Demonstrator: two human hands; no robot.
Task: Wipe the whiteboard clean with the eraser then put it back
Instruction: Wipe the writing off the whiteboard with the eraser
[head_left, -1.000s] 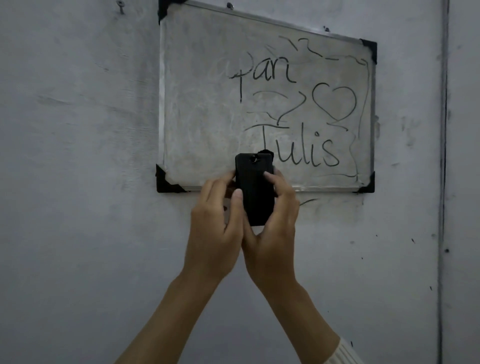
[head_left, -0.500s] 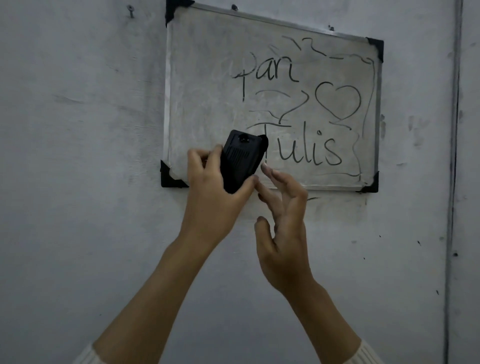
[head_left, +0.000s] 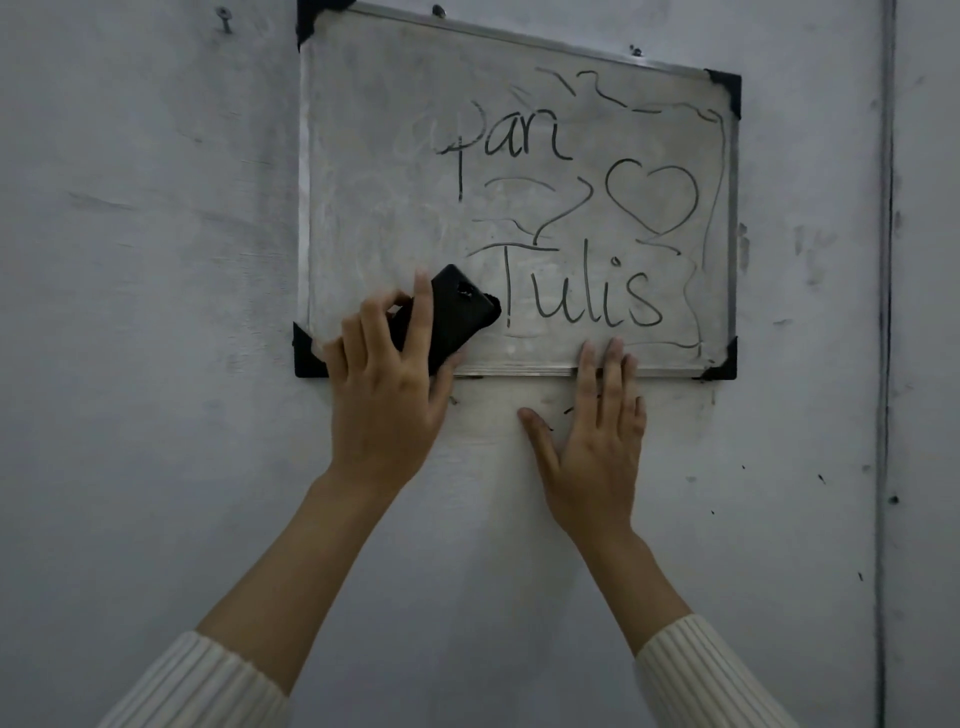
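Head view: your left hand (head_left: 384, 400) now grips the eraser (head_left: 460, 317) alone at the whiteboard (head_left: 384, 156). Your right hand (head_left: 597, 441) has let go and lies flat, bracing the frame. Writing intact; wiping likely begins.

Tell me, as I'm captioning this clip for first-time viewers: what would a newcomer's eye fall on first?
The tilted whiteboard high on the grey wall, with dark marker writing and a heart at its right, stands out first. Next comes the black eraser at the board's lower left, gripped by the left hand beside the word Tulis. The right hand lies flat below, its fingers reaching onto the board's bottom edge.
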